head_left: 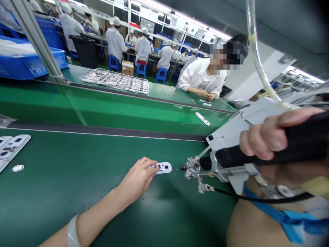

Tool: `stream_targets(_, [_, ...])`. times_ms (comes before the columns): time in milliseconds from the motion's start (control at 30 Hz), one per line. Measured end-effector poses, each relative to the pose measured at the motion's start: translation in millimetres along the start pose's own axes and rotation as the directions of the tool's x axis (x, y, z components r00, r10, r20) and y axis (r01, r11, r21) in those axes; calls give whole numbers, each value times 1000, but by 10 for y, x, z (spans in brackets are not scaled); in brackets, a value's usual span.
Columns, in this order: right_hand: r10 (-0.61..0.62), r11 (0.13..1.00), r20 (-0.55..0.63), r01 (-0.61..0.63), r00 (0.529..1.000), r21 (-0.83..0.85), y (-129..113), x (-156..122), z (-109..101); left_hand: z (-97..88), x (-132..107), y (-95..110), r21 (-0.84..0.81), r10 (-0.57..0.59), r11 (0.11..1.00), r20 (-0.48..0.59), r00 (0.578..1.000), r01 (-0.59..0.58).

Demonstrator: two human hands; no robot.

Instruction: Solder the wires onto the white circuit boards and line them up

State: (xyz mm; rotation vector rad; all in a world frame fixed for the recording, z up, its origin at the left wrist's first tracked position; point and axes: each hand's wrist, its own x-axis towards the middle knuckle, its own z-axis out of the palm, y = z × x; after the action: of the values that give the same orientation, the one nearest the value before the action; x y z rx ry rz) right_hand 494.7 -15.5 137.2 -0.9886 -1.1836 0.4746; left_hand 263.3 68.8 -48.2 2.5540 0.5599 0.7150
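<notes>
My left hand (138,178) rests on the green mat, its fingers closed on the left end of a small white remote-shaped part (162,167) with an exposed circuit board. My right hand (272,137) is wrapped round the black grip of a powered screwdriver (231,161). The tool lies nearly level and its metal tip (183,168) points left, a short gap from the part's right end. A clear feed tube (257,58) rises from the tool. A pale bangle (72,230) sits on my left wrist.
A green conveyor belt (115,109) runs across, carrying a white remote (203,118). Beyond it lie trays of parts (115,81) and a seated person in white (203,80). White parts (11,147) and a round disc (17,168) lie at far left. Blue crates (25,61) stand behind.
</notes>
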Motion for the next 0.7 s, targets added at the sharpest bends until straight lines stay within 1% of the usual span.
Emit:
stream_targets(67, [-86,996,52,84,995,42,38,28,149,-1,4,34,-4,-9,1000,10,1000,10])
stream_targets(100, [-89,995,74,84,993,61,45,39,191,-1,9,56,-9,-13,1000,13,1000,13])
stream_targets(133, [-62,996,89,55,994,74,44,46,213,-1,14,79,-16,-15,1000,15,1000,16])
stream_targets(233, [-35,994,126,22,991,103,29,51,206,1,32,138,-35,-24,999,9,1000,24])
stream_targets(333, [-60,993,155,43,986,114,35,52,171,0,43,167,-41,-30,999,12,999,30])
stream_targets(433, [-51,994,143,37,988,101,52,53,163,1,43,175,-37,-27,999,11,1000,28])
stream_targets(567, [-48,997,96,42,994,71,25,32,216,6,39,181,-31,-24,999,7,1000,25])
stream_targets(700, [5,999,78,-10,997,53,-21,7,275,-1,47,192,-37,-34,999,21,999,35])
